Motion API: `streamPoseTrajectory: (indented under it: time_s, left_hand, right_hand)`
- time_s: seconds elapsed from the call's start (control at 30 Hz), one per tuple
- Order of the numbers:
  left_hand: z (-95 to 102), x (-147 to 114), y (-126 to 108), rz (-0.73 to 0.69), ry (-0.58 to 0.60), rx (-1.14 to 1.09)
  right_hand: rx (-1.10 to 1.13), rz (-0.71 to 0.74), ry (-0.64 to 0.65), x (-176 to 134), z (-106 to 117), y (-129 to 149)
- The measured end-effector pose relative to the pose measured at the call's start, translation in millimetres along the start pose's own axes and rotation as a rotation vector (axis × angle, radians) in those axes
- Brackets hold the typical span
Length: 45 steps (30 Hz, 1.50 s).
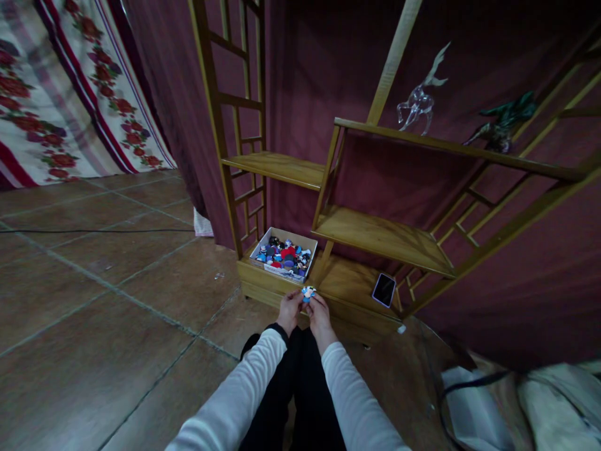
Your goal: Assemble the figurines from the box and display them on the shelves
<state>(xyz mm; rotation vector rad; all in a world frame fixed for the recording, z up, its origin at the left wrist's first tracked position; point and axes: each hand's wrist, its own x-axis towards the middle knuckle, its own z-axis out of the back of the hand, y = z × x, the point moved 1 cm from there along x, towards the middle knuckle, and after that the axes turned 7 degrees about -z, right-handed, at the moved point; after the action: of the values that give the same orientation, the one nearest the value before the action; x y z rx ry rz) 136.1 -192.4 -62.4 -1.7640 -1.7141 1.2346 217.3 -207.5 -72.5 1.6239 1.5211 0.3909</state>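
Between my two hands, in front of the shelf's lowest board, is a small toy figure [308, 293] in blue, white and a pale colour. My left hand [290, 310] pinches its left side, and my right hand [320, 313] grips it from the right. Just beyond them, a white open box [310, 245] stands on the low board at the left. Several small figures [287, 255] in blue, red, black, white and purple fill it in a jumble. The fine details of the held figure are too small to make out.
The wooden display shelf [380, 238] rises ahead with stepped boards and lattice sides. A phone-like device [384, 290] lies on the lowest board at right. A clear glass animal ornament [417, 105] and a dark green ornament [504, 122] stand higher up. A black cable [94, 231] crosses the tiled floor.
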Motion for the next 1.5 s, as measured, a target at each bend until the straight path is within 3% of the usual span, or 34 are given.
streamPoseTrajectory:
  time_s: [0.3,0.5,0.73,0.93,1.1,1.37,1.5]
  left_hand:
    - [4.5,-4.8,-3.1,-0.056,0.014,0.013]
    - [2.1,-6.6,-2.5,-0.044,0.052,0.005]
    - [0.8,-5.6,-0.9,-0.049,0.022,0.064]
    - [-0.1,-4.9,-0.2,-0.15,0.074,0.142]
    - [-0.5,-5.6,-5.2,-0.295,0.139,0.389]
    - [-4.8,-20.6,-14.6,-0.601,0.178,1.118]
    - [-9.2,-33.8,-13.6,-0.747,0.326,1.246]
  right_hand:
    - [-0.116,0.036,-0.048,1.6,-5.6,-5.6]
    - [-0.14,0.053,-0.007,3.3,-4.7,-5.4]
    - [-0.289,0.146,-0.094,9.6,-2.9,-9.0]
    - [-0.38,0.178,-0.119,13.4,-3.0,-8.2]
    - [-0.394,0.176,-0.076,11.5,-0.8,-5.2]
    - [-0.213,0.03,0.037,-9.5,1.4,17.2]
    - [-0.151,-0.013,0.037,-13.0,5.2,27.9]
